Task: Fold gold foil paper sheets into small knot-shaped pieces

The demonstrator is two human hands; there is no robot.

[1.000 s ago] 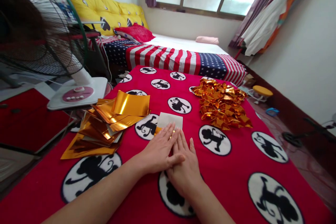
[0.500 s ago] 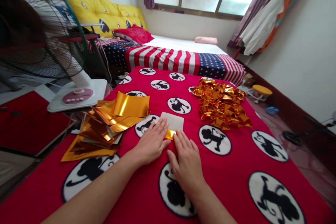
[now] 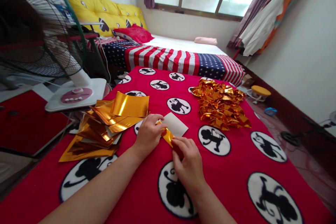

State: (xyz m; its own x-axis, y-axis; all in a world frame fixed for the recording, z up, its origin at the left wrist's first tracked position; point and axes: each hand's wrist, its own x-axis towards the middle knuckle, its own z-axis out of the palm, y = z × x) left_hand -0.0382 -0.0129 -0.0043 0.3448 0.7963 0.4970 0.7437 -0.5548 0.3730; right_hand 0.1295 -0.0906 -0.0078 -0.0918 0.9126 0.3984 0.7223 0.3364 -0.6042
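A sheet of gold foil paper (image 3: 176, 123) lies turned at an angle on the red cloth, its pale back facing up. Along its near edge runs a folded gold strip. My left hand (image 3: 150, 131) has its fingers curled and closed on the strip's left end. At the near right corner, my right hand (image 3: 187, 155) pinches the fold between thumb and fingers. To the left lies a loose stack of gold foil sheets (image 3: 132, 105). On the right sits a heap of folded gold foil pieces (image 3: 220, 103).
A red cloth with monkey prints (image 3: 225, 189) covers the table. An electric fan (image 3: 78, 92) stands at the left edge. Beyond the table is a bed with a striped, starred cover (image 3: 168, 57). A yellow stool (image 3: 260, 91) stands on the floor at right.
The foil sheet has turned clockwise. My left hand has gone from lying flat on it to curled fingers at its edge, and my right fingers now pinch the near corner.
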